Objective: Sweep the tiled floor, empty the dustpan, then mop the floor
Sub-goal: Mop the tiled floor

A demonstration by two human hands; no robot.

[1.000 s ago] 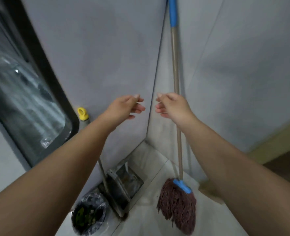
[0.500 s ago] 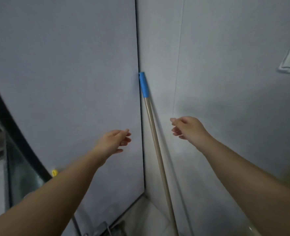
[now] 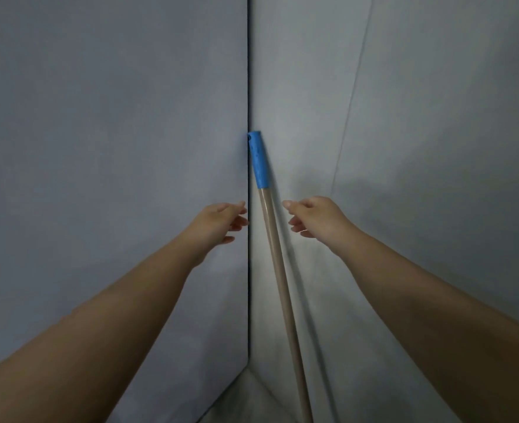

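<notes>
Here, your left hand (image 3: 218,219) reaches out at the left wall (image 3: 99,148), fingers loosely extended, grasping nothing, tips just short of the corner seam. Between your hands the mop handle (image 3: 278,270) leans into the corner, its blue cap (image 3: 259,160) touching where the two walls meet; the mop's head is out of frame below. Your right hand (image 3: 316,219) hangs just beside the pole, fingers relaxed and spread, not touching it, before the right wall (image 3: 435,148).
</notes>
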